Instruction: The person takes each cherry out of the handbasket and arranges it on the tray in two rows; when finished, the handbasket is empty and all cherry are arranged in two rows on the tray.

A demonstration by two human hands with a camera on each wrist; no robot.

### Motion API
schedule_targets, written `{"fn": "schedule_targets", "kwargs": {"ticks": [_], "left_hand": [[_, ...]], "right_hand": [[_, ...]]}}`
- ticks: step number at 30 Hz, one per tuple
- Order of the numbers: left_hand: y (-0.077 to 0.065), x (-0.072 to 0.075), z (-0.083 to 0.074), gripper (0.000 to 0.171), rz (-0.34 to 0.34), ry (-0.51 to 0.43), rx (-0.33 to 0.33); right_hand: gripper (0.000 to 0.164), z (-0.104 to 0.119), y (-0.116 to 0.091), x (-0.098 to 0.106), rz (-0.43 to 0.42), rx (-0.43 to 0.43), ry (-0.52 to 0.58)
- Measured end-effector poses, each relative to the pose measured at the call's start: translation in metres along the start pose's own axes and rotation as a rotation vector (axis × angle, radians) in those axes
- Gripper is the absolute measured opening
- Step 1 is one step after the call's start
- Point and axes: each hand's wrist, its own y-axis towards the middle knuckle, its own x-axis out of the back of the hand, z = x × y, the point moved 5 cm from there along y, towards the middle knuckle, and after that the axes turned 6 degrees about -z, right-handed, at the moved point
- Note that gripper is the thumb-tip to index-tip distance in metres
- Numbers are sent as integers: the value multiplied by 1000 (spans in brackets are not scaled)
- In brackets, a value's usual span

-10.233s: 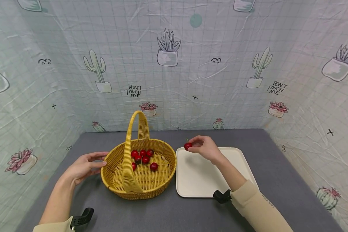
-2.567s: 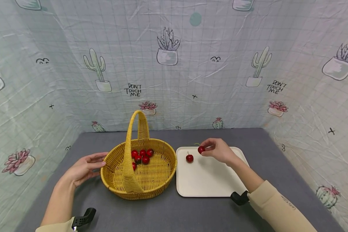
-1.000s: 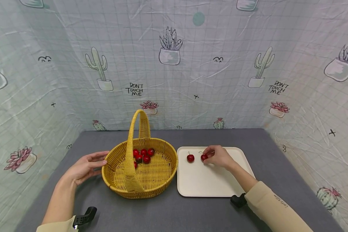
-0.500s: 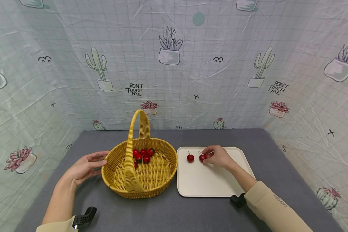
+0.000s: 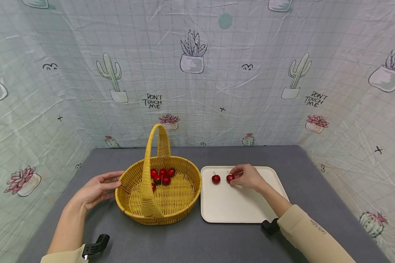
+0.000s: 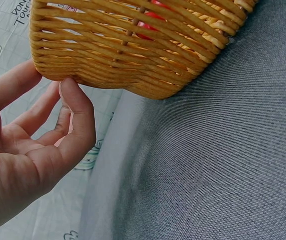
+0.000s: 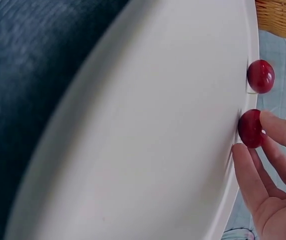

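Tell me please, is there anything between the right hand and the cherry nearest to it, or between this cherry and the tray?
Nothing visible: the right hand has its fingers on the cherry, which appears to rest on the white tray. The tray's other cherry lies apart.

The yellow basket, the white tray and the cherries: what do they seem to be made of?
Basket: slightly shiny woven strands with gaps between, perhaps cane or plastic imitating it.
Tray: smooth, satin, no visible grain; probably plastic.
Cherries: glossy red with bright highlights; real fruit or imitation, I can't tell.
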Motion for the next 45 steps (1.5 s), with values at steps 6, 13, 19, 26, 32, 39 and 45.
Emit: {"fn": "schedule_targets", "kwargs": {"ticks": [6, 13, 19, 26, 32, 39, 45], "left_hand": [[-1, 0, 0, 67, 10, -4, -2], [0, 0, -1, 68, 7, 5, 1], [1, 0, -1, 67, 11, 7, -1], [2, 1, 0, 67, 8, 8, 4], [3, 1, -1, 68, 11, 23, -1], [3, 1, -2, 67, 9, 22, 9], [2, 2, -2, 67, 22, 25, 3]], "right_hand": [[31, 5, 0, 8, 6, 26, -37], [31, 29, 7, 19, 15, 58, -52], [27, 54, 13, 19, 42, 105, -63], [25, 83, 19, 11, 64, 138, -82], [26, 105, 22, -2, 106, 185, -70], [27, 124, 24, -21, 162, 220, -57], [27, 135, 24, -44, 214, 269, -63]]}}
